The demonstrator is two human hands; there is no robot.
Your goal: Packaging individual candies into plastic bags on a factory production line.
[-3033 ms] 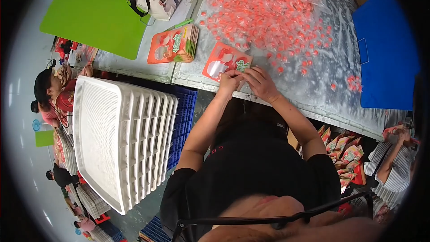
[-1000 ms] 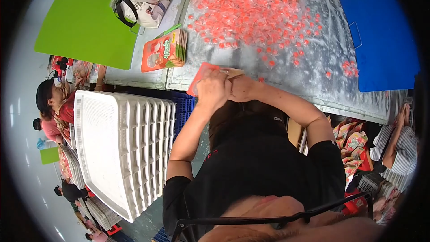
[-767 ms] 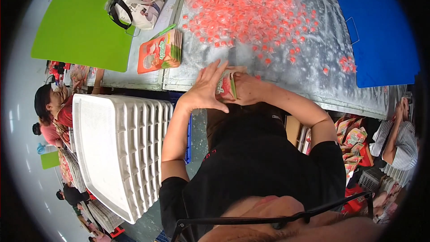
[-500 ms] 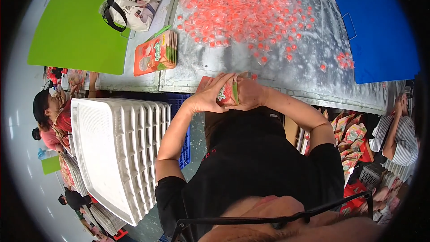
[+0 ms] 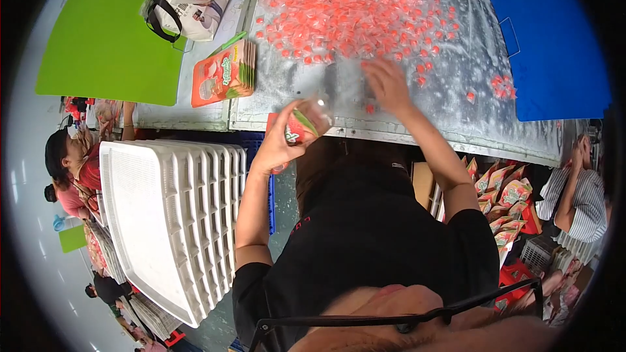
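My left hand (image 5: 280, 140) is closed around a red and green printed pouch (image 5: 297, 129) just off the table's front edge. A clear, shiny piece (image 5: 320, 112) shows at the pouch's right end; blur hides whether it belongs to the pouch. Over the table, my right hand (image 5: 389, 88) stretches its fingers toward the near edge of a large heap of small red wrapped candies (image 5: 345, 16), with nothing visible in it. One loose wrapped candy (image 5: 370, 109) lies below that hand. Left of the heap sits a stack of flat red pouches (image 5: 222, 78).
A green board (image 5: 111, 32) and a bag with black handles (image 5: 195, 10) are at the left, a blue board (image 5: 548, 45) at the right. Stacked white trays (image 5: 147, 221) stand left of me. Filled pouches (image 5: 505, 199) lie right of my body. Other people work at both sides.
My hands were together on the pouch; they have parted. The right has let go and moved forward toward the candies. The left has shifted a little left with the pouch, tilting it.
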